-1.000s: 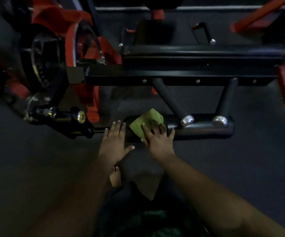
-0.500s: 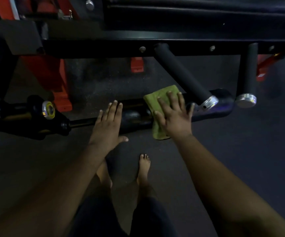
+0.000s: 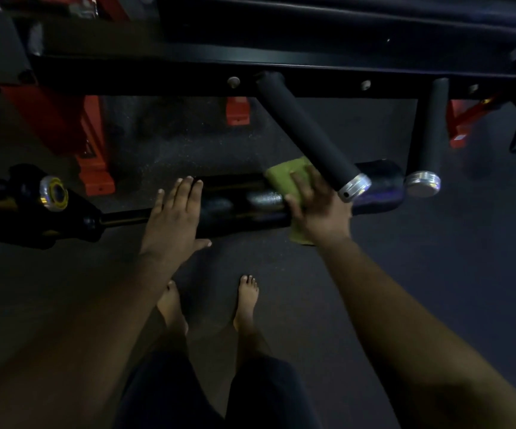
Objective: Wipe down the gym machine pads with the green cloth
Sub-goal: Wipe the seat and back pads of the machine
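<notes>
The green cloth (image 3: 284, 181) drapes over the black roller pad (image 3: 250, 205), pressed flat under the right hand (image 3: 318, 209), whose fingertips hide behind one of two capped handle grips (image 3: 307, 134). The left hand (image 3: 173, 218) rests open-fingered on the pad. Two bare feet (image 3: 245, 300) stand on dim dark flooring (image 3: 436, 258).

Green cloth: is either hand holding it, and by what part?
The right hand presses the folded green cloth against the black roller pad, fingers over its middle and thumb at its left edge. The left hand rests flat on the pad, holding nothing.
</notes>
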